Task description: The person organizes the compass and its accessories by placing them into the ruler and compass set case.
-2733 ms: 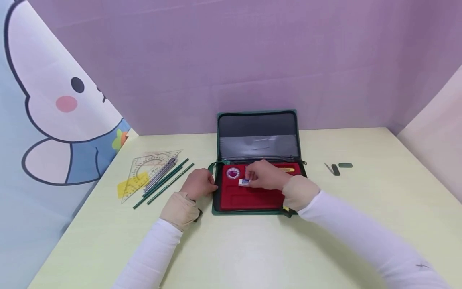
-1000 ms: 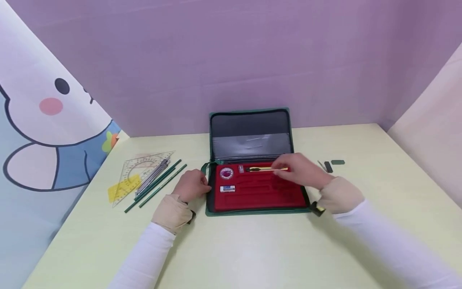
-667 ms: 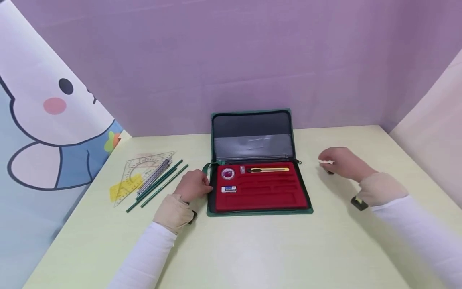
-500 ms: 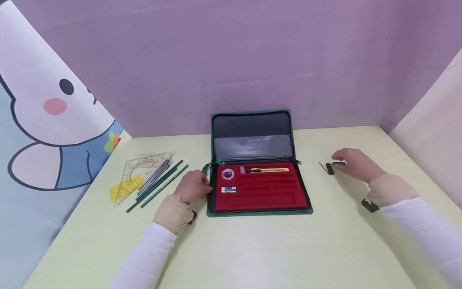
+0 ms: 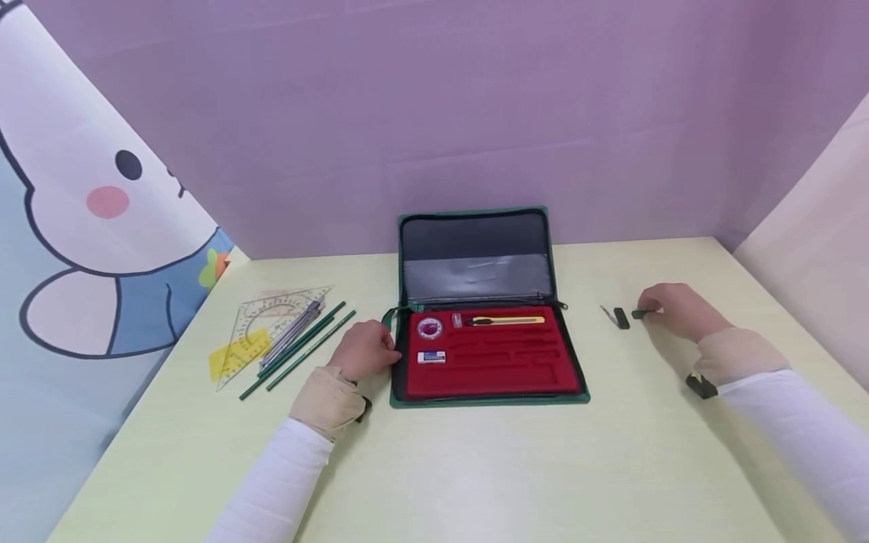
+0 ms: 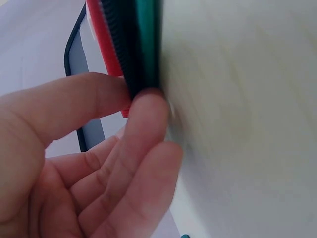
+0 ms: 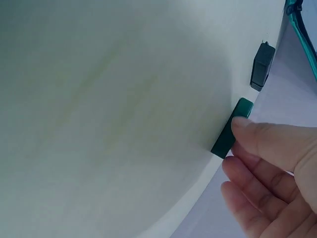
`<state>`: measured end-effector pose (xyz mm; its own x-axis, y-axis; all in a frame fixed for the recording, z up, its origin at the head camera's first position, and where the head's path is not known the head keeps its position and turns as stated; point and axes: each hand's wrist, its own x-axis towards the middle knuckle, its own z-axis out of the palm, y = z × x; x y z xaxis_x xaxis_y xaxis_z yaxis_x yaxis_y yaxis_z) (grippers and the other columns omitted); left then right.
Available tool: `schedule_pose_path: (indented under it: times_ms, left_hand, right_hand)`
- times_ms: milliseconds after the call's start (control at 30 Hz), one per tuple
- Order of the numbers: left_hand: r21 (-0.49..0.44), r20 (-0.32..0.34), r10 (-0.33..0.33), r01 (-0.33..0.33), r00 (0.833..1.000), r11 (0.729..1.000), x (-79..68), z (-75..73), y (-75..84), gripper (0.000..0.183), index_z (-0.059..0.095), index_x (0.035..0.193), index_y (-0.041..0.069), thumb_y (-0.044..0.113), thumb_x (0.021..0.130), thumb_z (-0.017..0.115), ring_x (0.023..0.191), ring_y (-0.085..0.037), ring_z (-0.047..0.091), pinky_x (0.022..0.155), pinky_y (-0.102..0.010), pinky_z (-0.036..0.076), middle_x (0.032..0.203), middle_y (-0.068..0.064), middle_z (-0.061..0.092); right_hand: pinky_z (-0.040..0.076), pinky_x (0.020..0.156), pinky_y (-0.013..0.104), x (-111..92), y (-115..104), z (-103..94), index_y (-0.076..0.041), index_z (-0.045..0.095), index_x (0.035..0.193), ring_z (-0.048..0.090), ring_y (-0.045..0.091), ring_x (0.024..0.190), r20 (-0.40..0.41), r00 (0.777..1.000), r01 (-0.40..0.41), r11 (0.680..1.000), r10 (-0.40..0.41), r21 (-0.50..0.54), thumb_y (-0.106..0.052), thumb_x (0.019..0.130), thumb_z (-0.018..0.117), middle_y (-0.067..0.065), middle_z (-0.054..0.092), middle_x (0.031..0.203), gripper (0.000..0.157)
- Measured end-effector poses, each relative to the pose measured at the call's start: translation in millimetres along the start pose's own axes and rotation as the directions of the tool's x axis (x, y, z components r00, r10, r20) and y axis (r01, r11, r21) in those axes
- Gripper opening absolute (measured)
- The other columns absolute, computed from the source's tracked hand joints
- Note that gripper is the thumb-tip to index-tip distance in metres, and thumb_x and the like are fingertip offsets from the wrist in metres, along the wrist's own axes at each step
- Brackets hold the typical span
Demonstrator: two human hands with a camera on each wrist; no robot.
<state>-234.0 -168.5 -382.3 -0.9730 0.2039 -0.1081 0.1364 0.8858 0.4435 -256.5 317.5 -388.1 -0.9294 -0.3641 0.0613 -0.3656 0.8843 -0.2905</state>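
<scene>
An unzipped green case [image 5: 475, 230] lies with its lid raised and a red moulded tray [image 5: 495, 382] inside. My left hand [image 5: 363, 351] pinches the case's left edge between thumb and finger, seen close in the left wrist view. To the right of the case, my right hand [image 5: 684, 313] holds a small dark green box [image 7: 226, 141], thumb on one side, fingers behind. The box appears to be on or just over the table. The tray carries a white eraser [image 5: 431, 357], a round purple-and-white item [image 5: 429, 328], a small sharpener-like piece [image 5: 457, 320] and a yellow utility knife [image 5: 509, 320].
Left of the case lie a clear set square [image 5: 246, 317], a yellow ruler-like piece [image 5: 237, 354], several silver-grey sticks [image 5: 293, 332] and green pencils [image 5: 312, 350]. A small black block [image 5: 621, 318] and a thin metal tool [image 5: 607, 313] lie near my right hand.
My right hand has let go of the eraser, now in the tray, and moved right past the black block to grip the green box. My left hand stays at the case's edge.
</scene>
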Motion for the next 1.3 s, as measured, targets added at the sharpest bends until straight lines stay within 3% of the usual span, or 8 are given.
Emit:
schedule_pose_path:
  times_ms: [233,467,667,900,1300]
  left_hand:
    - [-0.002,-0.002,0.000,0.000,1.000,1.000,-0.2,-0.3,0.5,0.019,0.063,0.064,0.007,0.014,0.079,0.073,0.051,-0.014,0.052,0.050,-0.025,0.039,0.054,0.001,0.057]
    - [-0.008,-0.001,0.000,0.000,1.000,1.000,-1.5,-0.4,0.7,0.019,0.063,0.064,0.007,0.013,0.079,0.073,0.051,-0.014,0.052,0.050,-0.025,0.039,0.054,0.000,0.056]
    - [-0.012,0.006,0.001,-0.001,1.000,1.000,-1.9,-0.7,0.3,0.018,0.064,0.065,0.007,0.013,0.079,0.073,0.051,-0.014,0.053,0.051,-0.026,0.040,0.053,0.001,0.057]
    - [-0.012,0.015,-0.001,0.001,1.000,1.000,-1.1,-2.3,1.3,0.018,0.064,0.065,0.007,0.014,0.080,0.072,0.052,-0.015,0.053,0.053,-0.026,0.041,0.054,0.000,0.057]
    - [-0.008,0.016,0.003,-0.003,1.000,1.000,-1.3,-3.7,0.9,0.018,0.064,0.064,0.006,0.013,0.079,0.072,0.052,-0.015,0.053,0.052,-0.026,0.041,0.053,0.000,0.057]
  right_hand:
    - [0.047,0.075,0.052,-0.2,-2.3,1.2,-0.004,0.062,0.079,0.062,0.034,0.078,0.037,0.999,-0.015,1.000,0.015,0.011,0.005,0.077,0.065,0.011,0.066,0.078,0.010]
    - [0.049,0.075,0.051,2.4,-19.0,1.2,-0.002,0.062,0.079,0.063,0.034,0.077,-0.013,1.000,-0.014,1.000,0.014,0.028,0.002,0.080,0.067,0.011,0.067,0.078,0.006]
    - [0.049,0.073,0.046,8.6,-47.7,-0.6,-0.001,0.062,0.079,0.063,0.028,0.077,-0.018,1.000,-0.006,0.997,0.008,0.073,0.003,0.080,0.067,0.008,0.067,0.077,0.007]
    - [0.052,0.069,0.040,17.6,-86.5,11.8,-0.002,0.062,0.077,0.063,0.019,0.071,-0.023,0.990,0.141,0.985,-0.139,0.096,0.005,0.077,0.070,0.006,0.067,0.075,0.011]
    - [0.049,0.062,0.027,32.0,-149.1,28.8,-0.007,0.064,0.082,0.054,0.010,0.065,0.085,0.976,0.184,0.965,-0.203,0.186,-0.003,0.080,0.072,-0.002,0.063,0.075,0.009]
